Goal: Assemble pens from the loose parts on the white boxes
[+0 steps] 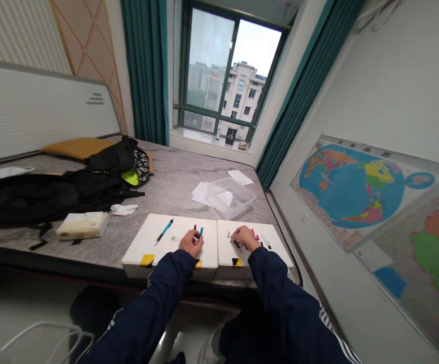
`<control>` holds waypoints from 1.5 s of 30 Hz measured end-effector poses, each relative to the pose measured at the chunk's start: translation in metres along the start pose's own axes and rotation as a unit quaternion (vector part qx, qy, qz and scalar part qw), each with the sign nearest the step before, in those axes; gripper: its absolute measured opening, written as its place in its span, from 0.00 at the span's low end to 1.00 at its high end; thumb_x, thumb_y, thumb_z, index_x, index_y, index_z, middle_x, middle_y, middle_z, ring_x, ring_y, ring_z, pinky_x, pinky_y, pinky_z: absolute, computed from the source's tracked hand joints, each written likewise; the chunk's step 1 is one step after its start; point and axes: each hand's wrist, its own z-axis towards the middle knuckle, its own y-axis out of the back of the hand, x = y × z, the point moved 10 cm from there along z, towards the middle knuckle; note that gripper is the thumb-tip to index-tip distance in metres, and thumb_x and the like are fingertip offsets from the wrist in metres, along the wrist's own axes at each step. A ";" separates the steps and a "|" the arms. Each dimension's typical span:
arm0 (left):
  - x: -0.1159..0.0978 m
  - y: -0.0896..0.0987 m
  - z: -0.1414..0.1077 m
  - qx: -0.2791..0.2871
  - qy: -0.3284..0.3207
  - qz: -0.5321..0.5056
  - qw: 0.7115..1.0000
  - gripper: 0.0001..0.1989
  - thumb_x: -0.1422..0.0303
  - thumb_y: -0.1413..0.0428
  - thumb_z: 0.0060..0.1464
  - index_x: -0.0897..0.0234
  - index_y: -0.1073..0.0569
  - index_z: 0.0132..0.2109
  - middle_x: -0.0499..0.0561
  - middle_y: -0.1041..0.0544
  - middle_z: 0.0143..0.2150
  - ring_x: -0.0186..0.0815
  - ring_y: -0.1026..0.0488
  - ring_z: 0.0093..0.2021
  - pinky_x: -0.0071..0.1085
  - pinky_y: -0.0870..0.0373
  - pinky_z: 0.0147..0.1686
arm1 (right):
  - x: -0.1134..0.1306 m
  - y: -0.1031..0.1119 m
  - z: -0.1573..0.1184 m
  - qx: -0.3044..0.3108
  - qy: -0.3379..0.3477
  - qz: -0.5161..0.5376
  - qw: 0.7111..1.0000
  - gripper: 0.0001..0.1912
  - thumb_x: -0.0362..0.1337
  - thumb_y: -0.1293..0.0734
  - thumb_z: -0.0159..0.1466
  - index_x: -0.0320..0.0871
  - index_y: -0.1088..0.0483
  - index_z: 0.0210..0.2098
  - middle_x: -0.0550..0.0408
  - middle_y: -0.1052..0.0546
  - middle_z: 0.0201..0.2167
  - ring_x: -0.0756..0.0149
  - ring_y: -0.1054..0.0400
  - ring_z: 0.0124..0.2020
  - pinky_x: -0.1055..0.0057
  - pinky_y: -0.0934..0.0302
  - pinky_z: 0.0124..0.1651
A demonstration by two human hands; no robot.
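My left hand (191, 243) is over the right part of the left white box (147, 235), its fingers closed round a teal pen piece (201, 232); a small black piece (195, 227) stands out by its fingertips. To the left on the same box lies a teal and black pen (163, 232). Above the right white box (225, 256) my right hand (245, 236) is bent with fingertips together at several small dark parts. What it pinches is too small to name. Red parts (253, 234) and a black and white pen part (266, 242) lie just beyond it.
Behind the boxes sits a clear plastic tray (238, 199) by white papers (200, 193). At left are a tissue pack (83, 225), a crumpled tissue (124, 209) and a black backpack (52, 194). The bed edge runs below the boxes; a wall with maps stands right.
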 end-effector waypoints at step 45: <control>0.007 -0.004 0.002 -0.001 -0.001 -0.003 1.000 0.08 0.63 0.48 0.55 0.63 0.29 0.36 0.49 0.25 0.33 0.29 0.30 0.23 0.28 0.31 0.29 | -0.002 0.024 -0.045 -0.126 0.148 -0.013 0.981 0.11 0.27 0.37 0.60 0.39 0.26 0.39 0.49 0.23 0.40 0.64 0.32 0.43 0.72 0.44 0.49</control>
